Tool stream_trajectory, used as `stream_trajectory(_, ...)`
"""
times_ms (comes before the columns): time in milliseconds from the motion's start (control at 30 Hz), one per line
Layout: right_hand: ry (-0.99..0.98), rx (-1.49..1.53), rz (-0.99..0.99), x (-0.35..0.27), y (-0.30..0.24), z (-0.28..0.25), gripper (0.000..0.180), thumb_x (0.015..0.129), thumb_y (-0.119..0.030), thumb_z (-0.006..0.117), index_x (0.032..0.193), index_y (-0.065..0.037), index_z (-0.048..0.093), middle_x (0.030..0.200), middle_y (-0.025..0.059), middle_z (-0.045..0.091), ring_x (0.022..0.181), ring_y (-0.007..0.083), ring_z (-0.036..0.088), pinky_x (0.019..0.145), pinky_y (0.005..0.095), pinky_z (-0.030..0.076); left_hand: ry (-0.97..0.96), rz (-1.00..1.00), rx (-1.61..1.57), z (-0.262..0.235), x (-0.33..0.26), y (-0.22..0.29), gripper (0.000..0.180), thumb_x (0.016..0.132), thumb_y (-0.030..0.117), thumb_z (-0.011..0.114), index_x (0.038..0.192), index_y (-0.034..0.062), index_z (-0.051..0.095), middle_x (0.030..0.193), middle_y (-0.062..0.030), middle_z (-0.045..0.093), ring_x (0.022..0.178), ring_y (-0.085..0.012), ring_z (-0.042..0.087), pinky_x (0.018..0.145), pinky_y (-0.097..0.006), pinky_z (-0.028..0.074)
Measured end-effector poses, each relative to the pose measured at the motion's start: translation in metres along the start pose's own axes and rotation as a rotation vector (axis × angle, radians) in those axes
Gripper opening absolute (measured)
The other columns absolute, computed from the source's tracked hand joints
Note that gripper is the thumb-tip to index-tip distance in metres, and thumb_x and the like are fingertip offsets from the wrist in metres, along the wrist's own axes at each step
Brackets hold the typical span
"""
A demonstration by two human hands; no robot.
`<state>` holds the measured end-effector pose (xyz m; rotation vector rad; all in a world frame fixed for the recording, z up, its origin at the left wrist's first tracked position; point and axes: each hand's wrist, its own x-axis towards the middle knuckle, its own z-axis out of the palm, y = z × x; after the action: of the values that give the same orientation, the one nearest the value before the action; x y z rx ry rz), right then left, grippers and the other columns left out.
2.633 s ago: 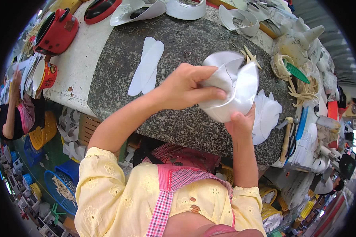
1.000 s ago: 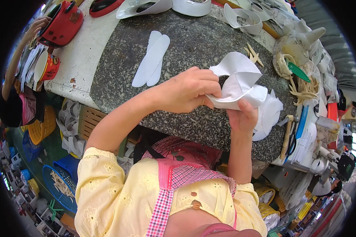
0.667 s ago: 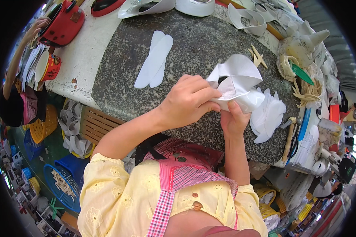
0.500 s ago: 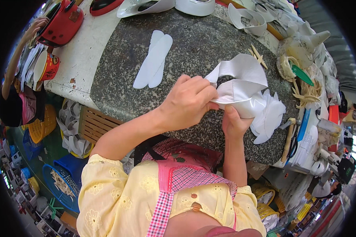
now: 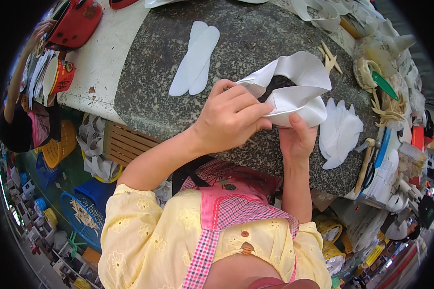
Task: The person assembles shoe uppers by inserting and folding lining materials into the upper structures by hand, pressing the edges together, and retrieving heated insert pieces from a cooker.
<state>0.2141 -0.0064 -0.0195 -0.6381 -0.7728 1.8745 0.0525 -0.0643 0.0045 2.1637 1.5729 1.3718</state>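
Note:
Above the dark speckled stone slab (image 5: 149, 72) I hold a silvery white shoe upper (image 5: 301, 72) in both hands. My left hand (image 5: 231, 115) is closed on its near left edge, fingers curled over the rim. At the near right edge my right hand (image 5: 298, 137) grips it, thumb pressed on the outside and fingers hidden beneath. The upper's opening faces up, and its strap-like band arches away from me. Right of it lies a fanned pile of thin white pieces (image 5: 341, 132). Two white insole-shaped pieces (image 5: 194, 60) lie crossed on the slab's far left.
Thin pale strips (image 5: 331, 60) lie at the slab's far right. A hammer (image 5: 365, 164), scissors (image 5: 369, 176) and a clouded container with a green brush-like tool (image 5: 385, 85) crowd the right edge. Left are a red pot (image 5: 77, 26), a paper tub (image 5: 60, 76) and another person's arm (image 5: 19, 72).
The shoe upper has tilted slightly in my hands, and my right thumb has shifted along its edge. My left fingers have moved over the rim. The whole view has shifted a little.

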Motion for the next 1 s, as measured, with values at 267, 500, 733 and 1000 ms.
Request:
stream_trajectory(267, 0.047, -0.191, -0.065, -0.005, -0.009, -0.007, 0.051, 0.069, 0.003, 0.066, 0.116, 0.003, 0.045, 0.104, 0.0094, 0.056, 0.094, 0.0186, 0.056, 0.085, 0.0331, 0.043, -0.412, -0.140, -0.090, -0.018, 0.008, -0.008, 0.012, 0.073, 0.012, 0.063, 0.080, 0.0099, 0.054, 0.076, -0.0006, 0.050, 0.077, -0.0172, 0.051, 0.071, -0.032, 0.030)
stream_trajectory(500, 0.112, -0.159, -0.197, -0.014, 0.007, 0.006, 0.051, 0.070, 0.004, 0.066, 0.116, 0.004, 0.044, 0.106, 0.0097, 0.055, 0.096, 0.0184, 0.055, 0.087, 0.0326, 0.043, -0.146, -0.087, -0.073, -0.010, -0.004, 0.005, 0.029, 0.066, 0.011, 0.070, 0.094, 0.0064, 0.062, 0.082, -0.0050, 0.058, 0.076, -0.0231, 0.056, 0.072, -0.036, 0.040)
stream_trajectory(733, 0.017, -0.299, -0.089, -0.016, -0.010, -0.011, 0.056, 0.071, -0.002, 0.065, 0.121, 0.001, 0.039, 0.110, 0.0098, 0.052, 0.100, 0.0208, 0.053, 0.088, 0.0353, 0.043, -0.511, -0.124, -0.044, -0.015, 0.006, 0.001, 0.015, 0.073, 0.012, 0.063, 0.084, 0.0075, 0.054, 0.078, -0.0036, 0.052, 0.079, -0.0207, 0.053, 0.069, -0.032, 0.035)
stream_trajectory(1000, 0.097, -0.175, -0.051, -0.018, -0.006, 0.003, 0.050, 0.071, 0.002, 0.065, 0.116, 0.002, 0.044, 0.105, 0.0091, 0.055, 0.095, 0.0193, 0.056, 0.084, 0.0332, 0.044, -0.225, -0.035, -0.121, 0.000, 0.003, 0.004, 0.012, 0.071, 0.010, 0.065, 0.076, 0.0072, 0.055, 0.069, -0.0061, 0.051, 0.065, -0.0244, 0.053, 0.059, -0.037, 0.042)
